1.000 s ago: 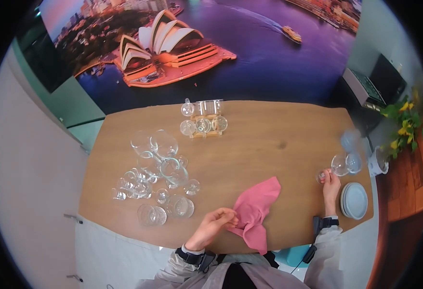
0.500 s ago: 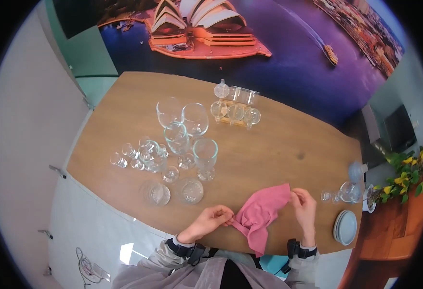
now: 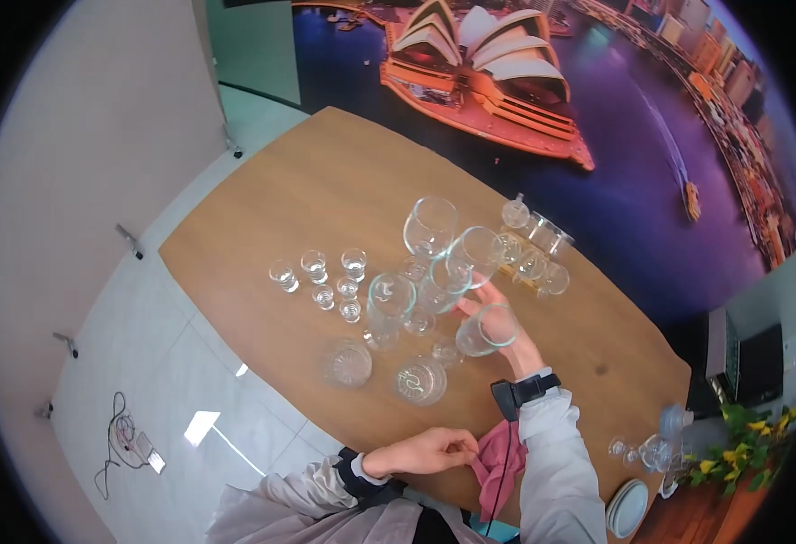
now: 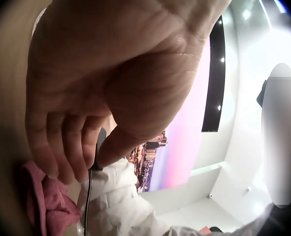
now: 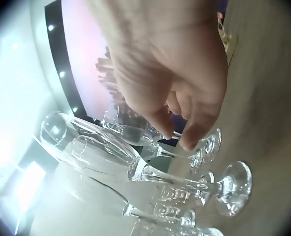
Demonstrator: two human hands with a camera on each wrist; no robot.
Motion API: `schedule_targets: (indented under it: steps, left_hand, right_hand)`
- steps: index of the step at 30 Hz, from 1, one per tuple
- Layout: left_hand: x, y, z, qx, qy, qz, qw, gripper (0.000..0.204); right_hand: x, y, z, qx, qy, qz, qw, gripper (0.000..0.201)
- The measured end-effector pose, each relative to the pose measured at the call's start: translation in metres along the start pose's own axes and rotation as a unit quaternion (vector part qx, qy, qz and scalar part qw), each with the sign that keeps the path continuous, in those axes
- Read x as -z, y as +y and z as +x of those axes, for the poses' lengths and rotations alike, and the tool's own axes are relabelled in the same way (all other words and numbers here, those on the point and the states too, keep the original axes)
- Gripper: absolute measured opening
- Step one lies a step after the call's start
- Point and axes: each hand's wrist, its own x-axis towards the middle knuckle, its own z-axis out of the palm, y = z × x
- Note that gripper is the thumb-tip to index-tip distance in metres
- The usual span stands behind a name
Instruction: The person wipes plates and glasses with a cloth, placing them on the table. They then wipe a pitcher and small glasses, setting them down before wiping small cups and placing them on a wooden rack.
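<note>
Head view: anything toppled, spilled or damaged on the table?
Nothing stands out: the clear stemmed glasses near the right hand stand upright, with no visible spill or break. The pink cloth by the left hand is merely crumpled.

Worktop (image 3: 262, 204): small glasses (image 3: 315, 266) on left; stemmed glasses (image 3: 392, 299) to their right, right grip (image 5: 170, 64) among these. Two tumblers (image 3: 421, 381) in front. Vessel stand (image 3: 532, 263) behind and right. Cloth (image 3: 498, 458) at near edge, right of left grip (image 3: 428, 451). Stacked plates (image 3: 629, 508) far right; more glassware (image 3: 656, 453) just behind them.
</note>
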Motion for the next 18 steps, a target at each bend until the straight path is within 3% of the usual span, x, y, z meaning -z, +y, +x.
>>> schedule_targets:
  steps: [5,8,10,18]
  left_hand:
    - [0.007,0.006,0.002,0.002,-0.011,0.044,0.999,0.022]
    - [0.012,0.003,0.004,-0.001,-0.012,0.018,1.000,0.022]
    - [0.015,0.000,0.005,-0.010,-0.002,0.024,1.000,0.022]
    - [0.012,0.009,0.018,0.005,-0.007,0.044,0.999,0.021]
  right_hand:
    - [0.007,0.022,0.028,-0.025,-0.006,-0.015,1.000,0.042]
    - [0.011,0.019,0.017,-0.013,0.060,-0.071,0.996,0.028]
    - [0.021,0.005,-0.014,0.077,0.149,-0.136,0.976,0.020]
    - [0.041,-0.035,-0.180,0.109,0.386,-0.191,0.896,0.015]
